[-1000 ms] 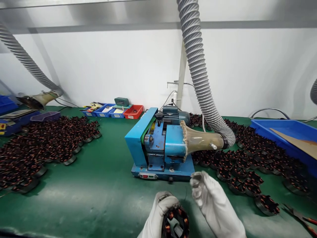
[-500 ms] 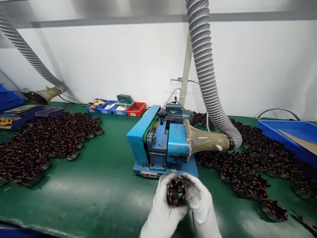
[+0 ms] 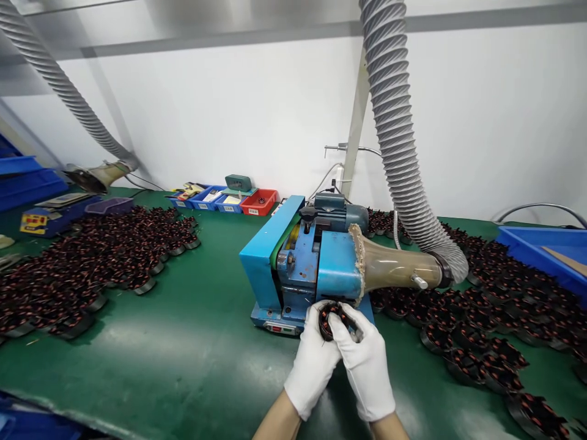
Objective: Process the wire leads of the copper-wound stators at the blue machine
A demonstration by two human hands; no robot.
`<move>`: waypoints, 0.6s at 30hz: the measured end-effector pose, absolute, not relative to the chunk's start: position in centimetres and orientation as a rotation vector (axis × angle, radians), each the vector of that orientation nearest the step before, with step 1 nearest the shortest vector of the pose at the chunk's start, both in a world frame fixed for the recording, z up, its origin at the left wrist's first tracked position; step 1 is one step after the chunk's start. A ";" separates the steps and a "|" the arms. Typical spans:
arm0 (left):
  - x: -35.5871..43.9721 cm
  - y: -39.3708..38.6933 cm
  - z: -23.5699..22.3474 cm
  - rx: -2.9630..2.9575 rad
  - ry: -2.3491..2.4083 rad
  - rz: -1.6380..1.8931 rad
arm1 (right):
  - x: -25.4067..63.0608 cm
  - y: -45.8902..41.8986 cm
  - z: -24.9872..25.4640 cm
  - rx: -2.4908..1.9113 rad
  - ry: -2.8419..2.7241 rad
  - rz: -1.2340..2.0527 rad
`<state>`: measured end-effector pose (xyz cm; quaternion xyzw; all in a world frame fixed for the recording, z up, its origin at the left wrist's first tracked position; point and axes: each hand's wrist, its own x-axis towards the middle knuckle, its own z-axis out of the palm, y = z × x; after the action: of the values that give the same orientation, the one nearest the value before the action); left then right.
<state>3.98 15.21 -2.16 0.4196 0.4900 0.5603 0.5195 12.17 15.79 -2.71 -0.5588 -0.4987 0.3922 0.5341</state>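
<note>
clearly, your left hand (image 3: 316,360) and right hand (image 3: 364,357) close on the copper-wound ring (image 3: 325,320); a slip could knock it against the machine (image 3: 338,263).

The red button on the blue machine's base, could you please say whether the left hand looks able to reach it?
Probably yes: the red button appears close to the left hand, with nothing seen between them, though that hand now holds the copper-wound ring.
</note>
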 end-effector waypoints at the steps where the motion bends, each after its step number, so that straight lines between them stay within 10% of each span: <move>1: 4.0 15.2 -2.1 1.011 1.172 1.340 | 12.1 15.8 -2.6 -1.331 -1.184 0.932; 18: 3.6 14.3 -2.5 1.020 1.251 1.318 | 11.5 14.4 -3.6 -1.357 -1.162 0.906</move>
<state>3.56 14.33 -2.45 0.4225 0.5182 0.5462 0.5046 11.47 14.45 -3.60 -0.5705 -0.4887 0.3808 0.5391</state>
